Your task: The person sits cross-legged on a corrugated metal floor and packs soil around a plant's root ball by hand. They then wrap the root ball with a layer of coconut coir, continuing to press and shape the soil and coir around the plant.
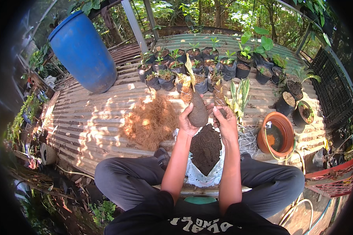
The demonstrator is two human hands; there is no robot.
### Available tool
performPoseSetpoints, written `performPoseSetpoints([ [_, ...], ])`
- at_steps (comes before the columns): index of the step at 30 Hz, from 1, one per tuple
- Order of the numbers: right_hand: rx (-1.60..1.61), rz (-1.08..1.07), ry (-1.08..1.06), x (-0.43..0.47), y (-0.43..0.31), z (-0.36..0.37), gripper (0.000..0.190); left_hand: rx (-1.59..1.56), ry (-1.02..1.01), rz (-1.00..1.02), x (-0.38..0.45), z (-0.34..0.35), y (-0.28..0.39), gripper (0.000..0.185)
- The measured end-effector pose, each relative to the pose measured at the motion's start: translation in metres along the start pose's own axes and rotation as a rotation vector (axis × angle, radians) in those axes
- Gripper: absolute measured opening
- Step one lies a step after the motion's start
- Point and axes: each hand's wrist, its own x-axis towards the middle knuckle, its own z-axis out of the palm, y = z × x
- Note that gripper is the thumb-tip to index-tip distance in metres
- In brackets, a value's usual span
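My left hand (187,119) grips a pear-shaped ball of dark, damp soil (199,113) above an open sack. A yellowish, folded leaf (190,69) sticks up from the ball's narrow top. Just to its right, my right hand (227,120) curls around a small dark clump, apparently soil (222,112), partly hidden by the thumb. Below both hands, dark soil (206,149) fills the white sack (200,179) between my legs. Beyond the hands stand two string-wrapped fibre bundles, one on the left (186,94) and one on the right (219,95).
Loose brown coconut fibre (150,123) lies left on the corrugated sheet (76,129). Right are a variegated snake plant (239,97), pale strips (249,141) and an orange bucket (262,132) holding water. Several potted seedlings (194,53) stand behind; a blue barrel (82,53) leans far left.
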Motion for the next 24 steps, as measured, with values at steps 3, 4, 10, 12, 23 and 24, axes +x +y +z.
performPoseSetpoints([
  [3, -0.076, -0.032, 0.019, 0.002, 0.003, -0.003, 0.028, 0.053, -0.038, 0.006, 0.000, 0.009, -0.002, 0.071],
  [4, -0.102, -0.040, 0.022, 0.002, 0.003, -0.002, 0.028, 0.079, -0.047, 0.008, 0.001, 0.012, -0.002, 0.070],
  [10, -0.114, -0.126, -0.010, 0.004, 0.008, -0.002, 0.041, 0.127, -0.135, -0.060, 0.001, 0.000, -0.004, 0.074],
  [12, -0.118, -0.168, 0.005, 0.005, 0.010, -0.003, 0.039, 0.194, -0.153, -0.086, 0.001, 0.003, -0.001, 0.075],
  [23, -0.157, -0.193, 0.012, 0.003, 0.012, -0.004, 0.031, 0.339, -0.147, -0.134, 0.000, 0.011, 0.006, 0.071],
  [24, -0.178, -0.174, 0.019, 0.003, 0.011, -0.003, 0.028, 0.329, -0.143, -0.127, 0.000, 0.009, 0.005, 0.072],
])
